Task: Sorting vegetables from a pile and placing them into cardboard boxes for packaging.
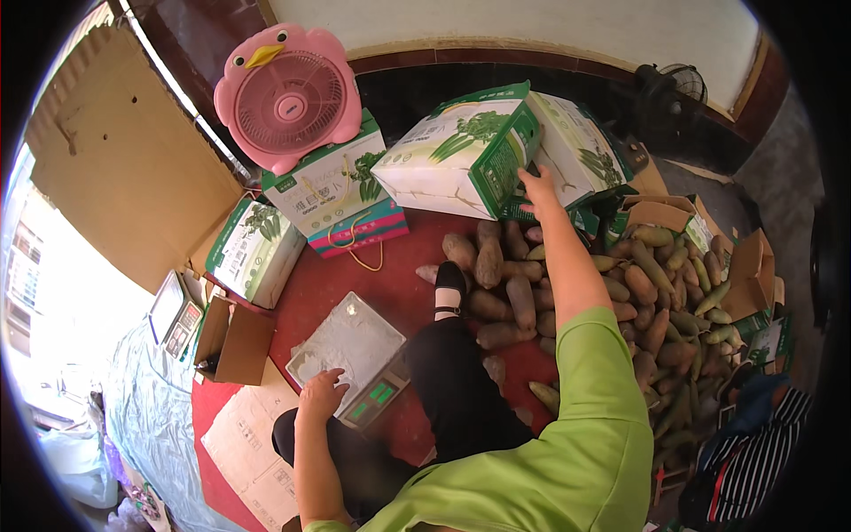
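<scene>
My right hand (539,190) reaches far forward, fingers spread, at the green end of a white-and-green carton (448,160). Its fingertips are by a dark slot in that end; whether they hook into it I cannot tell. A similar white-and-green carton (576,146) stands against it on the right. My left hand (323,394) hovers or rests at the near left edge of a digital scale (346,346), fingers apart and holding nothing. The scale has a pale, scuffed platform and green lit displays. Brown-skinned, long root vegetables (521,301) lie right of my outstretched foot.
A pink animal-shaped fan (288,105) tops a white carton (328,197) and a pink-and-teal box (363,232). More cartons (257,253) and an open brown box (235,341) stand left. A big pile of greenish roots (674,310) fills the right, near a person in striped clothing (753,452).
</scene>
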### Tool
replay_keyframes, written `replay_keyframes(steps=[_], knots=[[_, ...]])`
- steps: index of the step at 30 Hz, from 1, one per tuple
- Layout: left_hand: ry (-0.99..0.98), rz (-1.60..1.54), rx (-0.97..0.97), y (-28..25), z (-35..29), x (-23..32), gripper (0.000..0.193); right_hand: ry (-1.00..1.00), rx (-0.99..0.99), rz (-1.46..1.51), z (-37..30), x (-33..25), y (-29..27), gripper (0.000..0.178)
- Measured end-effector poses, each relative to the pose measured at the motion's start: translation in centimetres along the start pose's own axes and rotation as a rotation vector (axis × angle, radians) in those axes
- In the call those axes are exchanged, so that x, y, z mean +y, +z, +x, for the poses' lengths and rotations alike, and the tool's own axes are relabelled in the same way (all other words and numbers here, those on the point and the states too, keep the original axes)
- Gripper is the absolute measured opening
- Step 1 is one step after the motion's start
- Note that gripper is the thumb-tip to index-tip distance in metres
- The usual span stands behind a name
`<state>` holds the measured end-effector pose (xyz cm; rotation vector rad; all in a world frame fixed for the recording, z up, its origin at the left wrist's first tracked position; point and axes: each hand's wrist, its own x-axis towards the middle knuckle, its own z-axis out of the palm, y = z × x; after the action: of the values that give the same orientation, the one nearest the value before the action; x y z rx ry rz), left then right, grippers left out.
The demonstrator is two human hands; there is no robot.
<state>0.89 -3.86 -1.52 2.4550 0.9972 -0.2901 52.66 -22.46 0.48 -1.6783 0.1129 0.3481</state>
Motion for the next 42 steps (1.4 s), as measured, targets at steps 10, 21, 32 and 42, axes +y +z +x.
replay_keyframes(steps=[10, 21, 32, 42], knots=[[0.022, -0.007, -0.01, -0.4, 0.6, 1.0, 0.035, -0.091, -0.125, -0.019, -2.3, 4.5, 2.1, 0.074], [0.017, -0.023, 0.008, -0.3, 0.2, 0.9, 0.035, -0.477, 0.098, 0.019, -3.2, 5.3, 1.5, 0.042], [0.063, -0.08, 0.039, -0.4, 0.0, 1.3, 0.035, 0.203, -0.084, 0.367, -5.2, 11.0, 3.2, 0.014], [0.081, -0.085, 0.08, -0.3, 0.1, 1.1, 0.037, 0.289, -0.253, 0.533, -6.8, 11.7, 2.7, 0.011]])
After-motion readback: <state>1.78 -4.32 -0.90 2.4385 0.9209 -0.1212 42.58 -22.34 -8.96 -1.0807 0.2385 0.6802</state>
